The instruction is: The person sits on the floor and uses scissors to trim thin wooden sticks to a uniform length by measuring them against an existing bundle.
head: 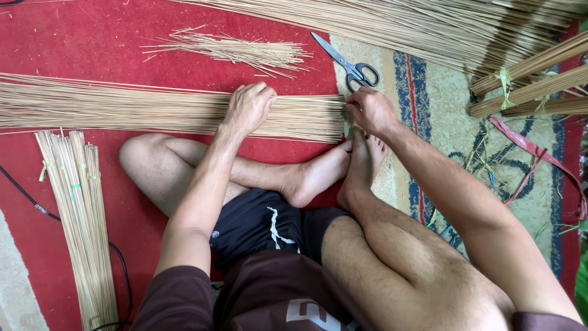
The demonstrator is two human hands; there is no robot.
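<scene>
On the far left I see a tied bundle of thin pale straw sticks [78, 227] lying lengthwise on the red carpet [73, 37], with a black cable [24, 196] curving just beside it. Above that, a long flat layer of loose pale straw sticks [122, 110] stretches across the carpet in front of my crossed bare legs. My left hand [248, 109] rests palm down on this layer, its fingers [260, 92] curled over the far edge of the sticks and pressing them down; they are bent around the sticks rather than spread. Beyond it, a small scattered heap of short straw pieces [233, 49] lies apart on the carpet. Moving right, the layer ends at a fairly even cut edge, and my right hand [372, 111] is at that end, fingers [355, 105] pinched closed on the stick tips, just above my toes. Close behind that hand lie grey metal scissors with black handles [350, 64], untouched, at the seam between the red carpet and a beige rug with blue patterning [429, 98]. Across the top runs a large sloping pile of long straw sticks [398, 24]. At the far right, several bundles tied with yellow-green string [527, 89] rest on the rug, and a pinkish-red plastic strip [539, 156] trails near them.
</scene>
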